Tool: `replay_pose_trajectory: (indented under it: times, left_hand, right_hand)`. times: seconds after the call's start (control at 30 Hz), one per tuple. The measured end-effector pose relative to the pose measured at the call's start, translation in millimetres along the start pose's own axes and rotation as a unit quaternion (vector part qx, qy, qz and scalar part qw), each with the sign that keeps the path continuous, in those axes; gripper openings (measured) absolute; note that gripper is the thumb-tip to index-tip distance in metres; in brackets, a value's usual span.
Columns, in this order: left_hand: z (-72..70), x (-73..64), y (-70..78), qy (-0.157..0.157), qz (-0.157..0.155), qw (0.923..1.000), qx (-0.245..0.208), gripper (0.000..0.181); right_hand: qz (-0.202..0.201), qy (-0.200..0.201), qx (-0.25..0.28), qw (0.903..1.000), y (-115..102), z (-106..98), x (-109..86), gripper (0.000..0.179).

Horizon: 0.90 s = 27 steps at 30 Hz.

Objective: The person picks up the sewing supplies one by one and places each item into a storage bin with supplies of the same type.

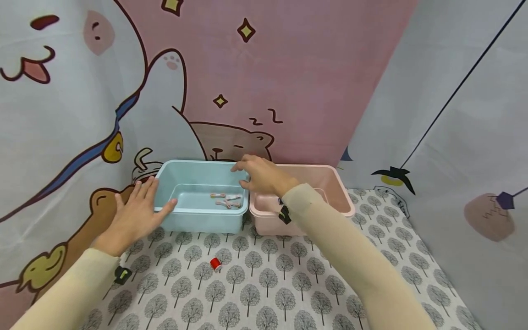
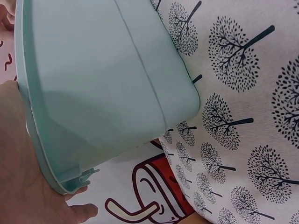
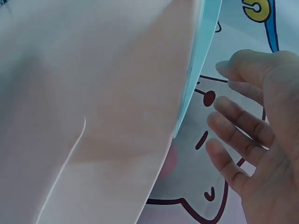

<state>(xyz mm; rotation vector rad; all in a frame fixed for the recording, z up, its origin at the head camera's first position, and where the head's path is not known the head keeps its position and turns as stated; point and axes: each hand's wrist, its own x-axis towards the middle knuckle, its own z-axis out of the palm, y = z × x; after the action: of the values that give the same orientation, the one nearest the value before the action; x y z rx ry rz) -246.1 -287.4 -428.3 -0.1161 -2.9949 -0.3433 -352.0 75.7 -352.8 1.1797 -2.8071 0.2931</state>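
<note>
My left hand (image 1: 138, 215) is at the left end of a light blue plastic bin (image 1: 198, 221), its fingers extended and its thumb toward the rim. In the left wrist view the hand lies along the bin's rim (image 2: 32, 116). My right hand (image 1: 264, 174) hovers over the right rim of the blue bin, beside a pink bin (image 1: 272, 224); its fingers are loosely bent and hold nothing in the right wrist view. Several small pink and white pieces (image 1: 228, 202), too small to identify, lie inside the blue bin at its right.
A red thread spool (image 1: 216, 264) lies on the tree-print tablecloth (image 1: 251, 293) in front of the bins. My right forearm crosses the pink bin and hides part of its inside. Behind both bins hangs a cartoon-print curtain (image 1: 305, 91).
</note>
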Motion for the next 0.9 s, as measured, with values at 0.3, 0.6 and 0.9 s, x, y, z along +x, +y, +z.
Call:
replay_pose_trajectory:
  times: [0.3, 0.6, 0.9]
  left_hand:
    - [-3.6, -0.5, -1.9, -0.002, 0.002, 1.0000, -0.003, 0.106]
    - [-3.3, -4.3, -2.5, 0.001, 0.007, 0.9999, -0.009, 0.104]
    - [0.4, -1.9, -1.5, 0.002, 0.014, 0.9999, -0.008, 0.104]
  right_hand:
    - [-0.050, 0.029, 0.020, 0.9981, -12.5, 1.9, -21.0, 0.042]
    - [-0.084, 0.045, 0.028, 0.9950, -25.6, 10.4, -40.2, 0.042]
    - [-0.071, 0.049, 0.001, 0.9962, -30.9, 20.8, -65.6, 0.043]
